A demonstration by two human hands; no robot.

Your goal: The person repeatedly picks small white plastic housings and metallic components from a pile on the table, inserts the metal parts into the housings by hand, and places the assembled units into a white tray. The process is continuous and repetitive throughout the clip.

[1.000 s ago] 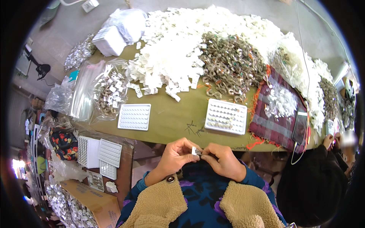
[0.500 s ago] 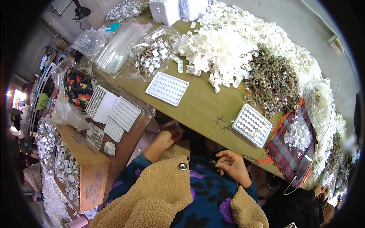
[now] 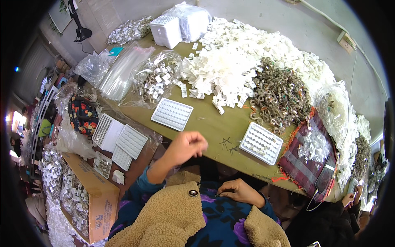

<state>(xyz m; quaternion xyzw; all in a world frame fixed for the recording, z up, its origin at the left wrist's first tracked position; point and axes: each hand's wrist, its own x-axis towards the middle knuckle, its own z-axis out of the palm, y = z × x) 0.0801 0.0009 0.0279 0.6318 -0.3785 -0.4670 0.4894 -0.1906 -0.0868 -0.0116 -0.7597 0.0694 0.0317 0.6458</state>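
My left hand (image 3: 185, 147) is raised in front of the table's near edge, its fingers curled inward and slightly smeared. Whatever it may hold is hidden. Low against my body, my right hand (image 3: 240, 192) has its fingers bent and pressed together; a tiny dark thing seems to show at the tips, too small to name. Beyond my left hand lies a white tray (image 3: 172, 114) with rows of round cups. Another white tray (image 3: 261, 143), to the right, has rows of round spots, with small pale pieces among some of them.
White plastic pieces (image 3: 230, 61) pile up at the back, beside a heap of brownish ring-shaped parts (image 3: 279, 92). A plaid cloth (image 3: 302, 152) bears clear scraps and a phone (image 3: 326, 177). More trays (image 3: 131, 141) and a cardboard box (image 3: 96, 197) stand left. A person's hands (image 3: 352, 197) show far right.
My left hand has risen from the lap toward the table edge. My right hand has drawn in, fingers closer together. The whole view has shifted, and table things appear further left.
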